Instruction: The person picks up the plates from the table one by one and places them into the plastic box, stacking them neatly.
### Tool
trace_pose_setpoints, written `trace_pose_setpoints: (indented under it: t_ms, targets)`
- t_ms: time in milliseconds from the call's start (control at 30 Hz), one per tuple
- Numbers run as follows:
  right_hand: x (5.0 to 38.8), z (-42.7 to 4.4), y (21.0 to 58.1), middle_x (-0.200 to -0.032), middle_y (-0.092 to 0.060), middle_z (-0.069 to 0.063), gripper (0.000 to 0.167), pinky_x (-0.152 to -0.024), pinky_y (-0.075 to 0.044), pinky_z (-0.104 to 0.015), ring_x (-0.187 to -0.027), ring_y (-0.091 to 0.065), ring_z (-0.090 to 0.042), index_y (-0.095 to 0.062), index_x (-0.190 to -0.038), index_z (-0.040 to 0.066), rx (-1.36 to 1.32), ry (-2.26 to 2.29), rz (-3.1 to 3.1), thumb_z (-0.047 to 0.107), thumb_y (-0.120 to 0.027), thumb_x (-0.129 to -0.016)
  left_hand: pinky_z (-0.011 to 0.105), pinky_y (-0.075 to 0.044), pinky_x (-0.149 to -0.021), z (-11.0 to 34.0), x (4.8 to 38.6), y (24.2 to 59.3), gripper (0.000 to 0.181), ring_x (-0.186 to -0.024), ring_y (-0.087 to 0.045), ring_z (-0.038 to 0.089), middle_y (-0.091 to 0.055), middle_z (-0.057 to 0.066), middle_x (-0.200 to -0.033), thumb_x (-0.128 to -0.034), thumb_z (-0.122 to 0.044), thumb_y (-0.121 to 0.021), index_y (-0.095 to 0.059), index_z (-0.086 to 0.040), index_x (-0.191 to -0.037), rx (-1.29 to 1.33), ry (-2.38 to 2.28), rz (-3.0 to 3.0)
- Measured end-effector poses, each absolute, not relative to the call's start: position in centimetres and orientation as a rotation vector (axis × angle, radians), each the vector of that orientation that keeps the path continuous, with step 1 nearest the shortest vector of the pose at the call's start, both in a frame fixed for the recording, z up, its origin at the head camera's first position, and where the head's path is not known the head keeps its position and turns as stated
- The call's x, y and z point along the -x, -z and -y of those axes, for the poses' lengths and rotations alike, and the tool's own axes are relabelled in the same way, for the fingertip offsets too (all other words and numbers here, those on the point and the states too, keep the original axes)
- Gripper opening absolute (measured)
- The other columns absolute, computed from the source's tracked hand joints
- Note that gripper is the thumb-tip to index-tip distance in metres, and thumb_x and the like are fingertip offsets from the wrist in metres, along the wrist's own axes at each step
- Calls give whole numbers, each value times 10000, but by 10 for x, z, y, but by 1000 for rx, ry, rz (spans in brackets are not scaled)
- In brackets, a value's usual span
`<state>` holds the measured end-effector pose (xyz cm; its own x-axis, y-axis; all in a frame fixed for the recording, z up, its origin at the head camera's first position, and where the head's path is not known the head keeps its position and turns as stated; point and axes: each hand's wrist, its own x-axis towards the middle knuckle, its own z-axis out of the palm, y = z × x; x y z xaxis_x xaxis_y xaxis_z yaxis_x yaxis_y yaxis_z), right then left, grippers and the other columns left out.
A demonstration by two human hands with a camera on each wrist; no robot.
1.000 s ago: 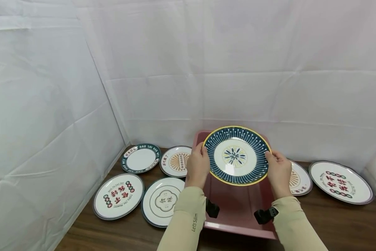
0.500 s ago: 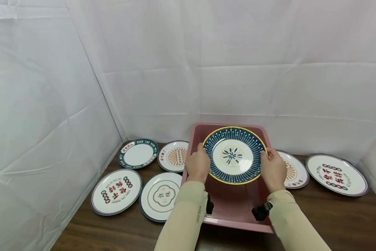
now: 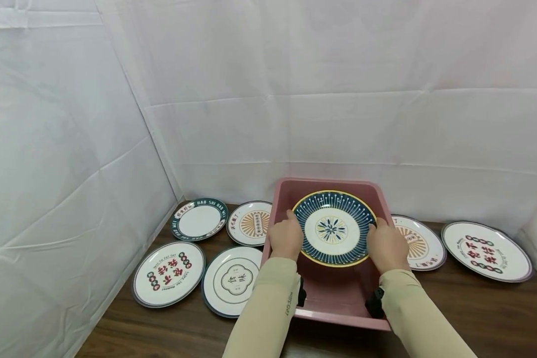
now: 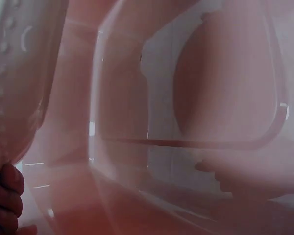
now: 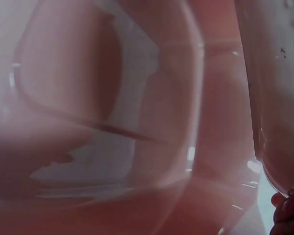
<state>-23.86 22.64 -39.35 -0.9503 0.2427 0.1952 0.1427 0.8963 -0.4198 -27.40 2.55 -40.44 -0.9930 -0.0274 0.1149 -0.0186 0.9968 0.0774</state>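
Note:
A round plate (image 3: 332, 229) with a blue patterned band, yellow rim and white centre is held between both hands, above the floor of a pink plastic tub (image 3: 335, 301). My left hand (image 3: 286, 237) pinches its left edge, thumb on top. At the opposite edge my right hand (image 3: 388, 246) grips it the same way. The left wrist view shows the plate's pale underside (image 4: 22, 63) and curled fingers (image 4: 10, 196) beneath the rim. Likewise, in the right wrist view, fingers (image 5: 286, 215) curl under the plate's underside (image 5: 279, 88). Reflections cover the tub's glossy floor.
Several plates lie on the brown wooden table (image 3: 129, 333). Left of the tub are a green-rimmed plate (image 3: 198, 220), a plate with red characters (image 3: 168, 274) and others. Two plates, one with an orange sunburst (image 3: 413, 243), lie right. White cloth (image 3: 340, 89) hangs behind.
Both hands have lowered the blue-patterned plate toward the tub, and it now appears smaller and deeper between the tub's walls. The grip on both edges stays. The other plates stay put.

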Motion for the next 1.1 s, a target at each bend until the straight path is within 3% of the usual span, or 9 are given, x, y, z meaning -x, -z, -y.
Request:
trace_pose_setpoints:
  t_ms: [167,400,600,867,1100]
  targets:
    - [240,-229,398,-818,-592,-337,373,-579,-473,-555,-699,-581,-450,-501,-1093,-198,247,-424,2922,146,-446,-957,310,-435,-500,-29,274,406,472,-573,-555,164,-571,31,-624,-972,-236,-434,-383,-49,-1402,31,-9,3075]
    - [241,-231,400,-741,-572,-301,330,-562,-472,-540,-663,-575,-417,-444,-1047,-234,179,-300,3036,60,-396,-906,315,-439,-491,-32,274,411,485,-603,-583,172,-631,45,-709,-981,-255,-426,-360,-45,-1413,84,-96,3128]
    - [241,-228,406,-643,-559,-263,241,-469,-458,-492,-588,-582,-374,-488,-911,-204,92,-203,2956,14,-390,-881,319,-451,-507,-32,274,414,466,-623,-597,177,-655,49,-754,-989,-250,-402,-372,-46,-1407,100,-101,3142]
    - [240,-221,406,-664,-571,-201,217,-508,-475,-465,-621,-593,-337,-585,-768,-107,26,-51,3012,19,-447,-878,322,-500,-567,-30,276,420,489,-613,-606,173,-659,62,-781,-986,-270,-419,-366,-12,-1398,95,-91,3200]
    - [240,-220,412,-662,-587,-210,219,-509,-460,-483,-628,-590,-370,-607,-685,-48,28,-125,3027,27,-476,-844,320,-494,-532,-31,277,425,518,-604,-605,175,-655,73,-761,-970,-304,-453,-371,-12,-1391,68,-106,3203]
